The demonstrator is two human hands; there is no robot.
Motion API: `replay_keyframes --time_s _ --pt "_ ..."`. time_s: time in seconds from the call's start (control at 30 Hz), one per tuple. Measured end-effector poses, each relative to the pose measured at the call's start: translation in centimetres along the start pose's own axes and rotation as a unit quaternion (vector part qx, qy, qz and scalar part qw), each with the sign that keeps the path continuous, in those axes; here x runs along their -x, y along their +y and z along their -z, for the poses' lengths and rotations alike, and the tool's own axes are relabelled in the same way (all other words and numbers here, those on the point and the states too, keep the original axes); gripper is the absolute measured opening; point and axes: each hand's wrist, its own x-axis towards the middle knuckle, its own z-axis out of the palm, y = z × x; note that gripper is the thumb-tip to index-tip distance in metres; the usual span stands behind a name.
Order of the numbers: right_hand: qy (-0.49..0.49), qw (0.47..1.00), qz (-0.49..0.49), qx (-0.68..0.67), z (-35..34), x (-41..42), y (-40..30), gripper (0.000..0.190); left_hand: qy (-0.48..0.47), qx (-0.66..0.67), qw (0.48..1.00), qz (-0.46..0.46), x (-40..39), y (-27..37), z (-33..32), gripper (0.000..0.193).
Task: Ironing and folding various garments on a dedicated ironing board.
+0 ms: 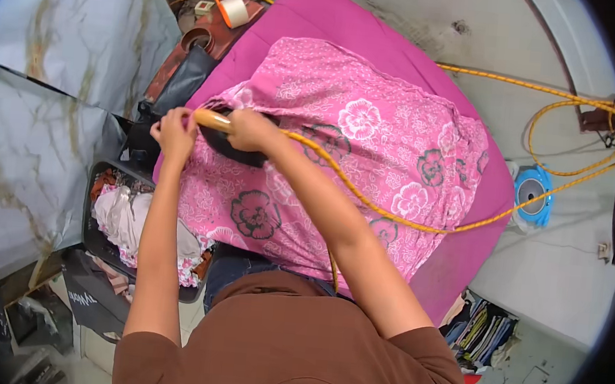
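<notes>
My right hand (251, 130) grips the yellow-brown handle (211, 119) of a clothes iron with a black body (237, 153). The iron rests on a pink floral-print cloth (371, 96), near its left side. A yellow flecked cord (361, 199) runs from the iron across the cloth to the right. Just left of the handle's end, my left hand (176, 132) pinches the cloth's edge between its fingers. Under the cloth lies a magenta padded cover (323, 12). My right hand and the handle hide part of the iron.
A black basket (90, 228) of crumpled clothes (135, 221) stands at the left. Behind it, a reddish board (220, 31) carries a tape roll in an orange dispenser (233, 11). Cord loops (532, 129) hang at the right, near a blue round object (533, 195). Folded clothes (479, 328) are stacked lower right.
</notes>
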Motion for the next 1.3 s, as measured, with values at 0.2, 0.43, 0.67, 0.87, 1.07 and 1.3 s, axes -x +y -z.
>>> replay_keyframes --time_s 0.2,0.43,0.67,0.87,1.07,1.3 --pt "0.049 0.994 -0.097 0.004 0.2 4.8 -0.3 0.021 -0.042 -0.052 0.996 0.05 2.5 -0.9 0.3 0.052" --pt "0.193 0.945 -0.264 0.024 3.2 20.1 14.5 0.023 -0.067 -0.136 0.987 0.052 2.7 -3.9 0.6 0.037" --pt "0.462 0.704 -0.487 -0.232 7.2 35.7 27.7 0.017 -0.048 -0.06 0.989 -0.124 8.9 5.6 -2.4 0.034" --pt "0.453 0.8 -0.352 -0.176 -0.6 33.5 19.6 0.02 -0.131 0.074 0.97 -0.194 13.3 13.2 -7.2 0.023" --pt "0.089 0.956 -0.26 -0.103 -12.3 30.3 5.2 0.023 -0.167 0.041 0.967 -0.19 11.3 16.0 -9.1 0.026" --pt "0.109 0.934 -0.331 -0.074 -9.2 32.4 5.5 0.025 -0.155 -0.026 0.962 -0.223 11.6 15.8 -10.9 0.019"
